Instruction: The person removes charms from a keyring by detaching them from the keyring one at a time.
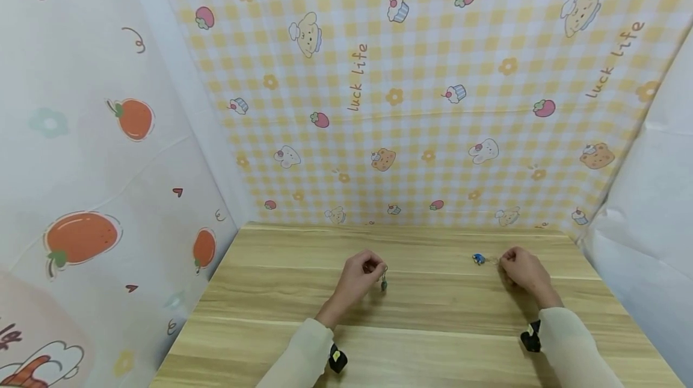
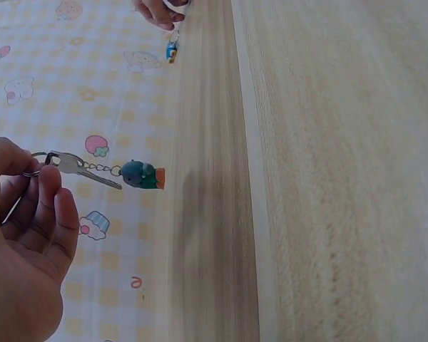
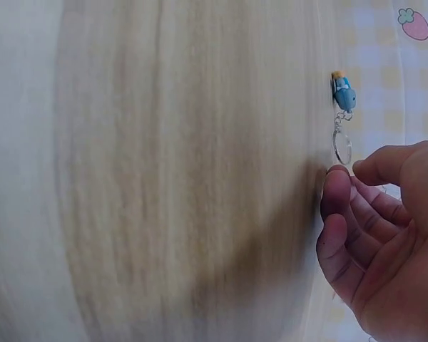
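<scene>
Key (image 2: 73, 165) — left-wrist view only, seemingly

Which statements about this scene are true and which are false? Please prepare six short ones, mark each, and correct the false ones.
1. A key and a green figurine hang from the left hand. True.
2. The blue figurine lies on the wooden table. True.
3. The green figurine rests flat on the table. False: it hangs above the table.
4. The right hand is nearer to the blue figurine than the left hand is. True.
5. In the head view, the blue figurine is left of the green figurine. False: it is to the right.
6. The two hands touch each other. False: they are well apart.
</scene>
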`<state>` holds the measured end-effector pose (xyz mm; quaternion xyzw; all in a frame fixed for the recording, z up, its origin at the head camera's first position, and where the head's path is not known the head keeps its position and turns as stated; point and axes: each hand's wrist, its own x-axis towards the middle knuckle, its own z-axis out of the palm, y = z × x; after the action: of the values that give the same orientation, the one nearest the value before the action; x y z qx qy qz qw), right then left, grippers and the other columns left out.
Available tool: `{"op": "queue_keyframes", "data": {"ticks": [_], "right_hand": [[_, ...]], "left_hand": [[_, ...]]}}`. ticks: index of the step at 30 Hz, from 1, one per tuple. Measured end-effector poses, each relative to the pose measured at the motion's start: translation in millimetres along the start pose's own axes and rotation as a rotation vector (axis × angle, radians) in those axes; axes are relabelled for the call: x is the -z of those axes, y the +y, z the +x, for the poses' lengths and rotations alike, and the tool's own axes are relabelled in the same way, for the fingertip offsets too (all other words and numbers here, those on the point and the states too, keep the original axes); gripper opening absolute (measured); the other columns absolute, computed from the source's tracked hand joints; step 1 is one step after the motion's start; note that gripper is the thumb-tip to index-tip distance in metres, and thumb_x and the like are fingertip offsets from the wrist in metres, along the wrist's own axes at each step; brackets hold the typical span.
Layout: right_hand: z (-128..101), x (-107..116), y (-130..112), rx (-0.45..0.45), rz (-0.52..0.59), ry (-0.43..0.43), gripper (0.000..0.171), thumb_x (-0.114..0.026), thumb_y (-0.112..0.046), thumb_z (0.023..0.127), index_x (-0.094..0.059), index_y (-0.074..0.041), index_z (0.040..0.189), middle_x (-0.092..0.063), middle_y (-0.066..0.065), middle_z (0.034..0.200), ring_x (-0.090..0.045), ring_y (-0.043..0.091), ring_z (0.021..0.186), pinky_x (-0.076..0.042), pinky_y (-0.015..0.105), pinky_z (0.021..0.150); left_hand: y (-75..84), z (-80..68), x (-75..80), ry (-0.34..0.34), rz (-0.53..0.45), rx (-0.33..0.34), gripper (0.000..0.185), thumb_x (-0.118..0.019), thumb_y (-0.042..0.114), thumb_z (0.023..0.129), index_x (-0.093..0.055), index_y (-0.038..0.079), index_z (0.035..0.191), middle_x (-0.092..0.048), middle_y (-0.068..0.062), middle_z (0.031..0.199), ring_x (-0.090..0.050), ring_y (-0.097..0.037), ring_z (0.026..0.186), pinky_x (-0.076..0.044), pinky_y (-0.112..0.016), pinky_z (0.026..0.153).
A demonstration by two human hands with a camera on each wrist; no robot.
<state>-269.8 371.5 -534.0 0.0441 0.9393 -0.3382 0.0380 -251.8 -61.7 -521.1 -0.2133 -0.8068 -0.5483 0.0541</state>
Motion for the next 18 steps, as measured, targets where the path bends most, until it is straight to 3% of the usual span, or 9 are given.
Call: {"op": "queue_keyframes", "data": {"ticks": [8,13,18], "right_hand": [[-1.2,-5.4,-15.4,0.041,-0.045,0.09,0.033,-0.05,-0.022,0.107,-0.062,0.006,0.12,-0.069,0.01,0.083,-0.062,0.019,0.067,-0.047,0.033,0.057],[-5.0,-12.8,-42.1,0.128,-0.034,0.13,0.033,-0.051,-0.021,0.108,-0.065,0.006,0.121,-0.072,0.016,0.097,-0.065,0.016,0.066,-0.048,0.032,0.059],[-8.7,-26.4,-74.9,0.218,-0.007,0.128,0.025,-0.057,-0.017,0.106,-0.069,0.003,0.115,-0.073,0.012,0.093,-0.062,0.014,0.063,-0.047,0.032,0.058]], "left_hand": [[-0.3,0.4,-0.7,-0.013,-0.006,0.02,0.008,-0.071,0.019,0.104,-0.075,0.015,0.1,-0.071,-0.004,0.088,-0.059,-0.007,0.074,-0.051,-0.019,0.067],[-0.8,0.4,-1.6,-0.026,-0.008,0.014,0.008,-0.071,0.018,0.104,-0.076,0.013,0.1,-0.071,-0.003,0.087,-0.059,-0.005,0.073,-0.051,-0.019,0.066],[-0.7,0.6,-2.7,-0.039,-0.015,0.006,0.008,-0.07,0.019,0.104,-0.075,0.014,0.101,-0.071,-0.001,0.087,-0.059,-0.003,0.073,-0.052,-0.02,0.065]]}}
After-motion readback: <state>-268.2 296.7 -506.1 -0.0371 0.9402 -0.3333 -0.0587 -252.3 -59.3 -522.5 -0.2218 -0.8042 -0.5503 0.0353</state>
